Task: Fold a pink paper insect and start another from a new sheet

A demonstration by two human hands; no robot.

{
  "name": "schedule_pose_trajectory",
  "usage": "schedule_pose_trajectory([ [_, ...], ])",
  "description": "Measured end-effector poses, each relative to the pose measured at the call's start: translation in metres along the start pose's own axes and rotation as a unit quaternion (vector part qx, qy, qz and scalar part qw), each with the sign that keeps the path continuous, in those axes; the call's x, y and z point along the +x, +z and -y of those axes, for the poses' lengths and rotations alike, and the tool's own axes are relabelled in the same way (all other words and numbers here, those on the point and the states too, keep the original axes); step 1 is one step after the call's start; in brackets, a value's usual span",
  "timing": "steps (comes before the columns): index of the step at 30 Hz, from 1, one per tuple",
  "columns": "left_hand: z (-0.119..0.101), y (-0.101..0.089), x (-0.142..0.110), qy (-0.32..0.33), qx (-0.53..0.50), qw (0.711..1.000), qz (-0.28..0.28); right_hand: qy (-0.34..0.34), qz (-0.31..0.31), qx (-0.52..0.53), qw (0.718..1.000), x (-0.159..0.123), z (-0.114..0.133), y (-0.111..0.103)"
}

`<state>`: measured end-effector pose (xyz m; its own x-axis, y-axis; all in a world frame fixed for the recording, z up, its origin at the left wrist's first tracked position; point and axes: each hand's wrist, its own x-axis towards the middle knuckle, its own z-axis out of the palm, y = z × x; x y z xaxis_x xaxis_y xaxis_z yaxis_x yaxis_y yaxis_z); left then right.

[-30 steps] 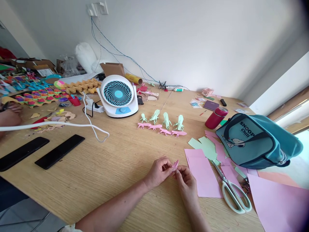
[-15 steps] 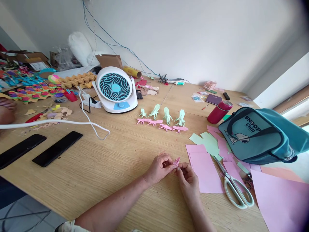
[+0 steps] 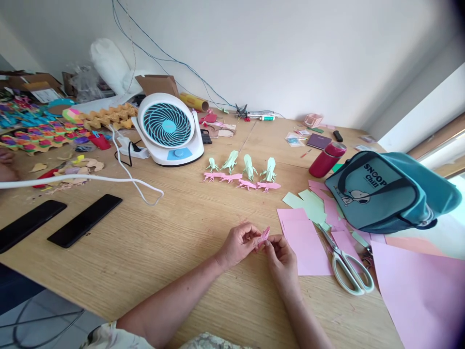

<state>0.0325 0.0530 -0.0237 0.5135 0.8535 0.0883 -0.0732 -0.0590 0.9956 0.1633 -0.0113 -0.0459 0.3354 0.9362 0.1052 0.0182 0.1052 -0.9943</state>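
Note:
Between my fingertips is a small folded pink paper piece [image 3: 266, 233], its pointed end sticking up. My left hand [image 3: 240, 245] pinches it from the left, thumb against forefinger. From the other side my right hand [image 3: 281, 259] has thumb and forefinger closed at its lower right edge; the exact contact there is partly hidden. Beyond the hands stand several folded green paper insects [image 3: 249, 167], with a row of folded pink paper figures [image 3: 247, 184] in front of them. Pink paper sheets [image 3: 310, 252] lie just right of my right hand.
White-handled scissors [image 3: 350, 271] rest on paper scraps at right, beside a teal bag [image 3: 378, 194] and a red flask [image 3: 327, 159]. A white fan [image 3: 167, 126], two black phones [image 3: 85, 220] and a white cable [image 3: 90, 180] are leftward. Another person's hand [image 3: 6, 157] shows at far left.
The camera view has shifted slightly. More of the folded pink paper now shows above my left fingers, turned a little more upright. Both hands keep their pinch around it.

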Motion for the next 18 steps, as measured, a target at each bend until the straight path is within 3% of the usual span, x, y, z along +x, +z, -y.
schedule_pose_trajectory([
  [11, 0.0039, -0.0019, 0.0002, 0.038, 0.088, 0.995, -0.017, -0.014, 0.017, -0.024, 0.999, -0.0003, -0.0046, -0.0017],
  [18, 0.0057, -0.0022, 0.0016, 0.030, 0.068, 0.997, -0.003, -0.017, 0.036, -0.049, 0.998, -0.0010, -0.0026, -0.0024],
])
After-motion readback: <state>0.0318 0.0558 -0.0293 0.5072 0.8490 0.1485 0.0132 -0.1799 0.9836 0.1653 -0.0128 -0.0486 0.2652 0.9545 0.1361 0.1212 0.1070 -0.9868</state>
